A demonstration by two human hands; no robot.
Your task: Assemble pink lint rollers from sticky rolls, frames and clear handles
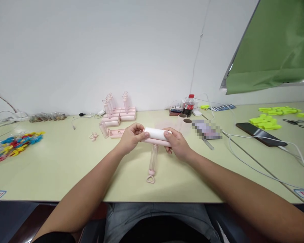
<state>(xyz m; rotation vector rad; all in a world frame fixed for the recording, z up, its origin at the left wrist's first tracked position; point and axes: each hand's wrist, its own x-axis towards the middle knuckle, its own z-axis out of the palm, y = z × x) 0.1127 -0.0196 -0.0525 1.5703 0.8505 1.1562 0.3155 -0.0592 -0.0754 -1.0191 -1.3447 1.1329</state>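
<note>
Both hands hold a white roll (155,133) lying lengthwise along a pink half-shell (158,142), raised over the table. My left hand (131,137) pinches the left end, thumb on the roll. On the right end my right hand (179,143) is closed, its thumb pressing the roll and its fingers curled beneath the shell. Just below them a clear tube (153,158) with a pink heart-shaped ring (150,179) lies on the table, its far end hidden behind the shell. Left of my left hand lies another pink shell (116,133), beside a standing clear tube (103,130).
Pink cases (111,120) and upright tubes stand by the wall. Small pink pieces (93,136) lie left. Colourful plastic pieces (20,143) are piled far left. Rightward are cardboard-cored rolls (185,126), a cola bottle (188,106), a phone (262,134), white cables and yellow pieces (264,122).
</note>
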